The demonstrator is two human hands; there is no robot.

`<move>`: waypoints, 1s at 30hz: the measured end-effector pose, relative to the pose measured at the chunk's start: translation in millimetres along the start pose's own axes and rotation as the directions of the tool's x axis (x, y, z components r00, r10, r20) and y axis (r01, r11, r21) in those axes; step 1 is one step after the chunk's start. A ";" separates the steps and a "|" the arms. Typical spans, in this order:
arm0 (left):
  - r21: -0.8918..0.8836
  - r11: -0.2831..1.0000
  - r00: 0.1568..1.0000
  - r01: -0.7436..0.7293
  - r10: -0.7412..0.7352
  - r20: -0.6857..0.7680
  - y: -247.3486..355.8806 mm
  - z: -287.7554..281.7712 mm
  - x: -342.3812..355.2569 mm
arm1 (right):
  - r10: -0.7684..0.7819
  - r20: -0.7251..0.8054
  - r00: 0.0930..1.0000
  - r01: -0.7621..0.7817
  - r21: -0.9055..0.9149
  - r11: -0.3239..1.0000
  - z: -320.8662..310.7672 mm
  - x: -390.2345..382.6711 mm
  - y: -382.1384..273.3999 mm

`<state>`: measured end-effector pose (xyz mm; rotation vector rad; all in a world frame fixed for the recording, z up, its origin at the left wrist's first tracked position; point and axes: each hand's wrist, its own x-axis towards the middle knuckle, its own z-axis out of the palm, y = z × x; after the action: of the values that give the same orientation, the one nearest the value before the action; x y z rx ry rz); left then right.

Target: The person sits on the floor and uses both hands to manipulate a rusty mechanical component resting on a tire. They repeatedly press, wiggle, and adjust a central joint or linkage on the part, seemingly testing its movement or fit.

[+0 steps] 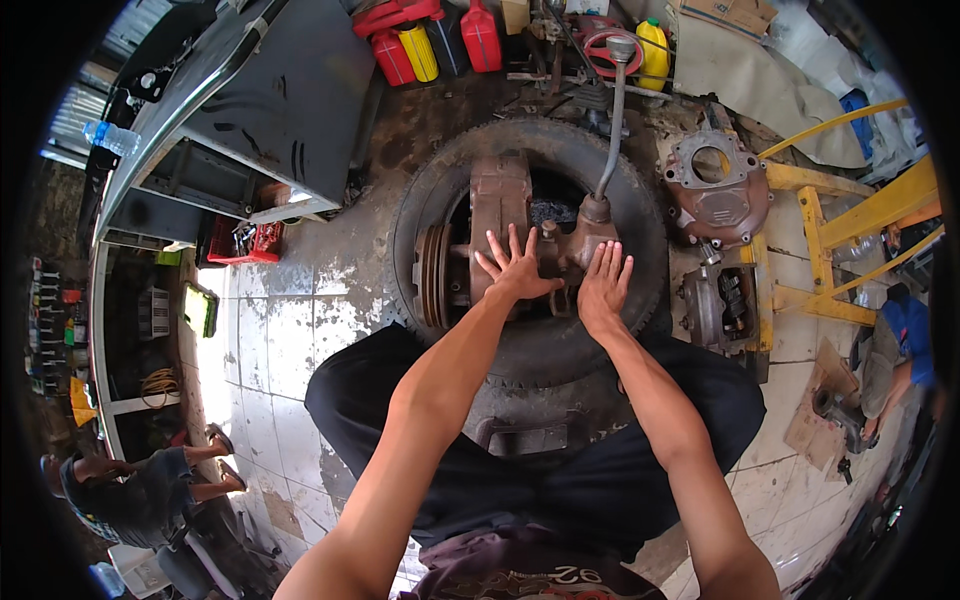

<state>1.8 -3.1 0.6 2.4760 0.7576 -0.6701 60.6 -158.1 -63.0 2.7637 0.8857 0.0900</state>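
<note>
A rusty brown gearbox [500,195] rests on a black tyre [545,355] lying flat in front of me. From its right part a metal gear lever [615,120] with a rounded knob rises. At its left end sits a ribbed brake drum or flange [433,275]. My left hand [520,268] lies on the middle of the gearbox housing, fingers spread. Flat beside it, my right hand [605,285] is on the housing below the lever's base, its fingers straight. Neither hand holds anything. The housing's underside is hidden inside the tyre.
Right of the tyre are a bell housing [715,190], an open metal casing [720,305] and a yellow frame [825,240]. Red, yellow and black jugs [425,50] stand at the back. A grey workbench [280,110] and red crate [245,240] are left. One person [130,490] sits lower left; another person's arm [890,390] is right.
</note>
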 end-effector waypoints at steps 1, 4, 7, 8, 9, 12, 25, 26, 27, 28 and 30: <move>0.008 1.000 1.000 0.014 -0.014 -0.002 -3.9 0.2 0.1 | 0.021 0.007 1.000 -0.021 0.069 0.997 -13.6 6.5 0.4; 0.009 1.000 1.000 0.019 -0.018 -0.015 -4.7 2.6 -0.9 | 0.066 0.050 0.997 -0.074 0.169 0.983 -34.3 15.3 8.8; 0.004 1.000 1.000 0.012 -0.012 -0.016 -1.8 0.0 -1.4 | 0.013 0.048 0.999 -0.016 0.052 0.999 -17.7 3.7 -2.0; 0.014 1.000 1.000 0.012 -0.012 -0.009 1.7 -2.1 0.1 | 0.005 0.018 1.000 -0.007 0.089 0.996 -1.8 1.0 1.1; 0.012 1.000 1.000 0.022 -0.022 0.000 -3.1 3.2 -2.8 | 0.008 0.033 0.999 -0.012 0.139 0.990 -3.9 -1.5 0.6; 0.017 1.000 0.999 0.015 -0.015 -0.044 -6.1 4.2 4.0 | 0.072 0.060 0.996 -0.081 0.162 0.983 -34.2 12.9 4.7; 0.004 1.000 0.999 0.002 -0.002 -0.039 -4.2 3.3 4.1 | -0.140 -0.224 0.964 0.215 0.358 0.908 -0.3 -7.1 19.9; 0.004 1.000 1.000 0.004 -0.004 -0.027 -3.1 3.9 3.3 | -0.083 -0.145 0.986 0.129 0.352 0.927 5.4 -8.3 25.5; 0.006 1.000 1.000 0.014 -0.014 -0.024 -6.9 4.4 2.6 | -0.030 -0.074 0.997 0.054 0.347 0.936 -10.1 -5.1 26.7; 0.010 1.000 1.000 0.019 -0.019 -0.021 -7.4 5.8 2.2 | 0.029 -0.002 1.000 -0.026 0.336 0.942 -25.3 -1.7 28.4; 0.009 1.000 0.999 0.014 -0.014 -0.039 -7.2 5.8 2.7 | 0.001 -0.043 0.999 0.012 0.319 0.948 -24.7 2.4 27.9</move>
<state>-2.3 0.0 -7.5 2.5006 0.7884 -0.6335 75.2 -173.7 -32.3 3.0679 0.9976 0.0030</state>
